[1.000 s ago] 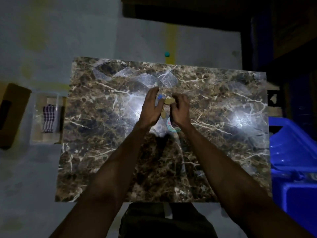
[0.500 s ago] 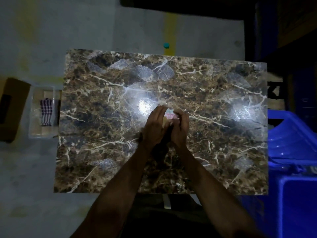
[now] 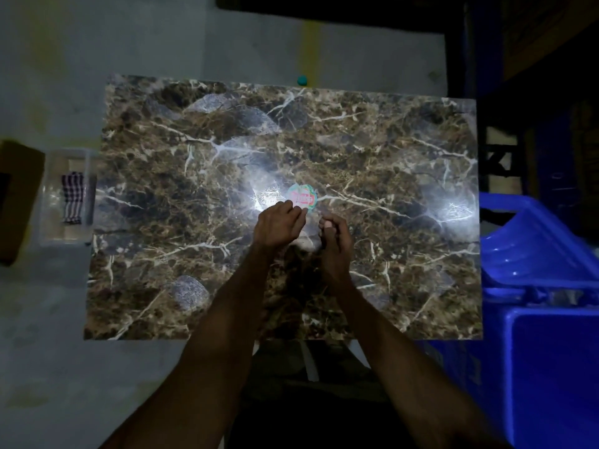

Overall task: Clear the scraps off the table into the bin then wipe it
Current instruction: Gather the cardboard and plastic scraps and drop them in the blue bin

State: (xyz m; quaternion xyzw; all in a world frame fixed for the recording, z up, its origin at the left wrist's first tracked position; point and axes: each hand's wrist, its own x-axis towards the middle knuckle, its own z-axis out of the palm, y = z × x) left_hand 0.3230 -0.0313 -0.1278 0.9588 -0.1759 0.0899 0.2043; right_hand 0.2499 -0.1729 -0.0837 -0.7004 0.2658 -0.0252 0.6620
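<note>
scraps (image 3: 303,199): colourful wrapper, mid-table | bin (image 3: 547,322): blue, right of table (image 3: 162,189)

Only one printed thing shows: a small round wrapper (image 3: 302,198) lying on the bench (image 3: 372,176), just beyond the fingertips of the left hand (image 3: 279,225). It has a green and white edge and a pink or red band across its middle. That band carries pale lettering, but the letters are too blurred and small to read, so no word, brand or number can be made out anywhere in the view.
</note>
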